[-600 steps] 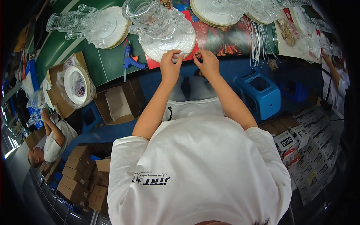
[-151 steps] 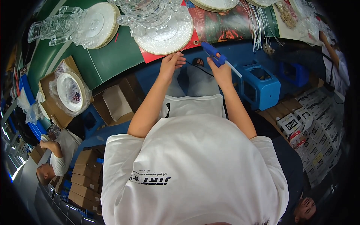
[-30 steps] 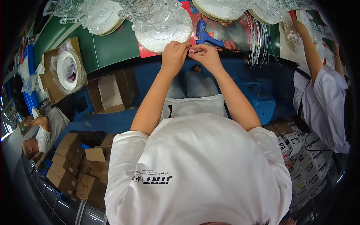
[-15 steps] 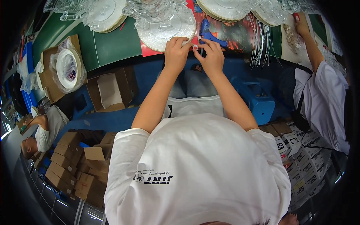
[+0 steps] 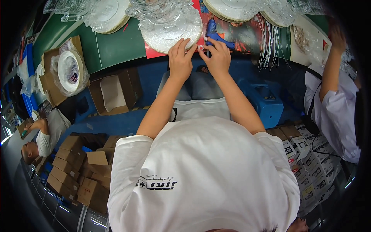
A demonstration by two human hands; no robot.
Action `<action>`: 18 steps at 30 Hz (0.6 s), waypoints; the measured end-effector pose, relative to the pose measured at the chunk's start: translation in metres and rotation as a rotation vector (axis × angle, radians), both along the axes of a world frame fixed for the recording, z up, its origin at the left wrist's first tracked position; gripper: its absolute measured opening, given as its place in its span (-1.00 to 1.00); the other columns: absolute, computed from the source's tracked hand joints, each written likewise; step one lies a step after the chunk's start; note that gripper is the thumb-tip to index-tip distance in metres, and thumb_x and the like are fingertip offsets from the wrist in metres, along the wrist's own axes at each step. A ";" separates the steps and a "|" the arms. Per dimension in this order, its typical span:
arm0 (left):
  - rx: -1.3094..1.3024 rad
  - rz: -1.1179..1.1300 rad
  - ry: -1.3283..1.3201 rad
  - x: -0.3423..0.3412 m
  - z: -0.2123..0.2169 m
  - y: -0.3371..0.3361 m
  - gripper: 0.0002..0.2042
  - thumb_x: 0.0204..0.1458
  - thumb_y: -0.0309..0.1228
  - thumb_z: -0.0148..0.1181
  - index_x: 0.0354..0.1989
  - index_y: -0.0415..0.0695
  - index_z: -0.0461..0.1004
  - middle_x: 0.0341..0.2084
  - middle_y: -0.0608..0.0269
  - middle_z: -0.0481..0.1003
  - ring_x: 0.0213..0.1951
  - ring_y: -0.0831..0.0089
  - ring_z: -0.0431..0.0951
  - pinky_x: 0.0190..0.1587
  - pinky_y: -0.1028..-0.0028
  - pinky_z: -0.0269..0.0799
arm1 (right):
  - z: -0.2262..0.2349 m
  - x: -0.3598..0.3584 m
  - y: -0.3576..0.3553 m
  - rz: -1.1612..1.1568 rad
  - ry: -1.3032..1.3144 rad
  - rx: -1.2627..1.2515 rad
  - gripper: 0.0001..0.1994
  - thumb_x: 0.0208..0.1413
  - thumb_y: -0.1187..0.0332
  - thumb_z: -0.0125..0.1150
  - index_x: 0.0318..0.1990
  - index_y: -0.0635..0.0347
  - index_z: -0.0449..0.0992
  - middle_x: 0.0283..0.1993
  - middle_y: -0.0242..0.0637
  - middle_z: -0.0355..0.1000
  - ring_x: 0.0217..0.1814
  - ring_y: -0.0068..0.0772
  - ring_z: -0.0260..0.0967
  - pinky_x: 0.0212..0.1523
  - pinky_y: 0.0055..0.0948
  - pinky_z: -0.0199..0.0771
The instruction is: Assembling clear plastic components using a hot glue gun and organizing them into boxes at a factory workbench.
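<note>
A small round red-and-white piece (image 5: 201, 48) is at the fingertips of my right hand (image 5: 218, 58), between its thumb and forefinger. My left hand (image 5: 180, 60) has its fingers apart, the thumb reaching toward that piece and the other fingertips at the rim of a glittery white round board (image 5: 154, 41). Clear, glass-like ornaments (image 5: 162, 15) stand on the board. Just beyond my right fingers lies a blue glue gun (image 5: 211, 30) on a red printed sheet (image 5: 154, 54). Whether my left thumb touches the piece is too small to tell.
More white round boards (image 5: 232, 9) with clear ornaments line the green table (image 5: 112, 44). Thin silvery strands (image 5: 268, 42) hang over its edge. A blue stool (image 5: 266, 104) stands to my right, an opened carton (image 5: 112, 92) to my left. A co-worker's arm (image 5: 330, 73) reaches over at the right.
My left fingers have spread and drawn slightly back from the small piece. My right hand stays nearly still. The co-worker's arm at the right has swung outward to the right.
</note>
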State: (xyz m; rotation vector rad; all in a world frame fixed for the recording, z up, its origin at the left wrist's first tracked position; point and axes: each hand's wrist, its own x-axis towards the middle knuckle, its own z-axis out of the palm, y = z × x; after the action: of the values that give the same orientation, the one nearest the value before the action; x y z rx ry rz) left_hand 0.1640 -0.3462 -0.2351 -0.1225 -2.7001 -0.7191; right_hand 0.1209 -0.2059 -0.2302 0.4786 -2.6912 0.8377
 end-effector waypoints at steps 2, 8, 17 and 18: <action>0.004 -0.001 -0.006 0.001 -0.001 0.000 -0.60 -0.20 -0.62 0.06 -0.11 -0.02 0.51 0.01 0.21 0.35 0.10 0.20 0.27 0.07 0.21 0.16 | -0.001 0.000 0.000 -0.001 -0.002 0.006 -0.83 -0.25 0.27 0.35 -0.48 0.11 0.59 -0.16 -0.41 0.47 -0.13 -0.36 0.35 -0.19 -0.37 0.31; 0.027 -0.012 -0.015 0.001 -0.003 -0.001 -0.59 -0.20 -0.62 0.05 -0.11 -0.03 0.51 0.03 0.21 0.34 0.11 0.20 0.26 0.08 0.21 0.15 | -0.003 0.001 -0.001 -0.006 -0.003 0.029 -0.83 -0.25 0.26 0.35 -0.48 0.11 0.60 -0.15 -0.39 0.48 -0.13 -0.37 0.36 -0.17 -0.37 0.30; 0.031 -0.019 -0.027 0.000 -0.005 -0.001 -0.59 -0.21 -0.63 0.06 -0.11 -0.04 0.51 0.03 0.21 0.34 0.12 0.20 0.25 0.09 0.21 0.14 | -0.003 0.000 0.000 -0.007 -0.003 0.045 -0.83 -0.25 0.26 0.35 -0.48 0.11 0.60 -0.16 -0.38 0.49 -0.13 -0.38 0.36 -0.16 -0.38 0.30; 0.032 -0.020 -0.028 0.000 -0.005 -0.001 -0.59 -0.22 -0.63 0.06 -0.12 -0.04 0.51 0.03 0.21 0.34 0.13 0.20 0.24 0.10 0.20 0.14 | -0.004 0.000 -0.001 -0.007 -0.004 0.046 -0.83 -0.25 0.26 0.35 -0.48 0.11 0.60 -0.17 -0.38 0.49 -0.13 -0.38 0.36 -0.16 -0.38 0.30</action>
State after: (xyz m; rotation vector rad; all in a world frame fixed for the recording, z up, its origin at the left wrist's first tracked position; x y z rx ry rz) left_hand 0.1637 -0.3471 -0.2403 -0.1334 -2.7162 -0.7750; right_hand 0.1208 -0.2064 -0.2345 0.4781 -2.7195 0.7767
